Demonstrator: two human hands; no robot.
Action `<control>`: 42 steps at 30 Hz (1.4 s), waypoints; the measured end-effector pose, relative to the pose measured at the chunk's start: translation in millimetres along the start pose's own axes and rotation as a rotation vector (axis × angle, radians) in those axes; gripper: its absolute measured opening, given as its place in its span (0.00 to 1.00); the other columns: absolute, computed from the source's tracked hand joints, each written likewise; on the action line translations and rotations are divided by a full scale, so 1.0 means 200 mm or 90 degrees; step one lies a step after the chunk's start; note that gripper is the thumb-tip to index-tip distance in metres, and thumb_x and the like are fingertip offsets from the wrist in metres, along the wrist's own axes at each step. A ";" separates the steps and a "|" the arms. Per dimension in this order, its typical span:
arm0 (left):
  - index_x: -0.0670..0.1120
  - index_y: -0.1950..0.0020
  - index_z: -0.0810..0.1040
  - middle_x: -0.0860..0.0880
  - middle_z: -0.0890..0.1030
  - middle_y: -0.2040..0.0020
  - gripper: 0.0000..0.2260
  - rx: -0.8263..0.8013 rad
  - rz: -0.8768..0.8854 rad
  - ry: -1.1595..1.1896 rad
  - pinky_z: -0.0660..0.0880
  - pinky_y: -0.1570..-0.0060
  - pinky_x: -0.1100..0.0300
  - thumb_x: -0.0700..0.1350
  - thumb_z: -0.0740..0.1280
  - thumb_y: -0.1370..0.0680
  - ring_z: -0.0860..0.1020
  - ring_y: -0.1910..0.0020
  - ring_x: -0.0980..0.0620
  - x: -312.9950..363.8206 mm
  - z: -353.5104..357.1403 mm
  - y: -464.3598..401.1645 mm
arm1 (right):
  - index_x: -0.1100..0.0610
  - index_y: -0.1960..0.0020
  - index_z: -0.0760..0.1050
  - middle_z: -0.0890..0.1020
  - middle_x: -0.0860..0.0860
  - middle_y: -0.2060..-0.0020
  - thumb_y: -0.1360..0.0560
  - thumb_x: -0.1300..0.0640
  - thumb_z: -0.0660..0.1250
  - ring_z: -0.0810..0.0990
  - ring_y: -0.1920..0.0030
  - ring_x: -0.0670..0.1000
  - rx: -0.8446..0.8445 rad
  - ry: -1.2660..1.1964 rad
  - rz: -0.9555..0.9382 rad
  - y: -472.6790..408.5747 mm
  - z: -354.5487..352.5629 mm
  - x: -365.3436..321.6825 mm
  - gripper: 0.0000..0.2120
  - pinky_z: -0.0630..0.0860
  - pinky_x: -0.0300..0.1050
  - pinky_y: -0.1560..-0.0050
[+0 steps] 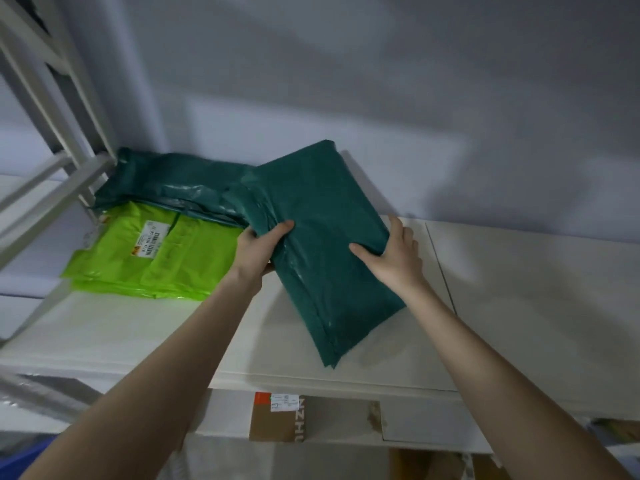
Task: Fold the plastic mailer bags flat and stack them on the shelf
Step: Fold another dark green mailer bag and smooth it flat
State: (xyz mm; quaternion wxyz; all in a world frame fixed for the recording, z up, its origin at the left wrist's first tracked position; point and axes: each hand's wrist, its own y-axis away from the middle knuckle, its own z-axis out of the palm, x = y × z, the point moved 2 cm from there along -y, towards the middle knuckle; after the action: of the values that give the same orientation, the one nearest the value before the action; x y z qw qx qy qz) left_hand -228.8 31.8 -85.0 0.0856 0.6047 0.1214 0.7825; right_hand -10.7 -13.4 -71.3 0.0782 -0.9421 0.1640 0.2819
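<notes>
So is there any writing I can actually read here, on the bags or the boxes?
"NZHU": large pale letters running sideways on the cardboard box under the shelf, cut off at the edge.
White sticker on that box: print too small to read.
White barcode label on the lime green mailer bags: digits too blurred to read.
Dark green mailer bag, held by both hands: no writing visible.

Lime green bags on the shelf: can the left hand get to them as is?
Probably not without letting go. The left hand grips the dark green bag together with the right hand. The lime green bags lie just beside it, uncovered in front; only that grip stops it.
</notes>
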 end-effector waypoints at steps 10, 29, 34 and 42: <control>0.47 0.38 0.72 0.52 0.80 0.45 0.18 0.147 0.073 0.284 0.80 0.59 0.59 0.45 0.71 0.26 0.80 0.48 0.52 0.14 -0.20 0.00 | 0.55 0.26 0.49 0.65 0.56 0.32 0.34 0.39 0.73 0.68 0.34 0.56 0.029 -0.327 0.130 0.02 0.15 -0.24 0.49 0.67 0.51 0.33; 0.45 0.47 0.73 0.49 0.80 0.55 0.15 0.208 -0.061 -0.013 0.77 0.74 0.60 0.54 0.69 0.26 0.81 0.62 0.50 0.19 -1.07 0.05 | 0.55 0.44 0.66 0.77 0.51 0.46 0.35 0.63 0.76 0.77 0.44 0.53 -0.042 -0.555 0.113 0.22 0.82 -0.88 0.26 0.74 0.51 0.40; 0.39 0.61 0.79 0.44 0.82 0.67 0.27 0.148 -0.071 -0.343 0.73 0.76 0.63 0.63 0.60 0.24 0.78 0.74 0.50 0.23 -1.22 0.07 | 0.58 0.37 0.65 0.76 0.54 0.40 0.36 0.55 0.77 0.75 0.39 0.57 -0.014 -0.374 0.098 0.24 0.84 -0.90 0.33 0.71 0.51 0.38; 0.45 0.56 0.79 0.47 0.82 0.58 0.16 0.201 0.336 -0.645 0.72 0.56 0.55 0.54 0.59 0.22 0.78 0.54 0.43 0.45 -1.11 0.03 | 0.53 0.23 0.49 0.58 0.57 0.27 0.29 0.43 0.66 0.59 0.29 0.59 0.182 0.038 -0.153 0.28 0.72 -1.11 0.41 0.63 0.59 0.32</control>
State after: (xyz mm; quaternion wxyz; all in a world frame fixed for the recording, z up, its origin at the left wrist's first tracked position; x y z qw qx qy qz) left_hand -467.2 31.4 -52.9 -0.1559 0.9181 0.0256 0.3634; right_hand -279.2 27.7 -70.4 0.2393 -0.9422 0.0913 0.2160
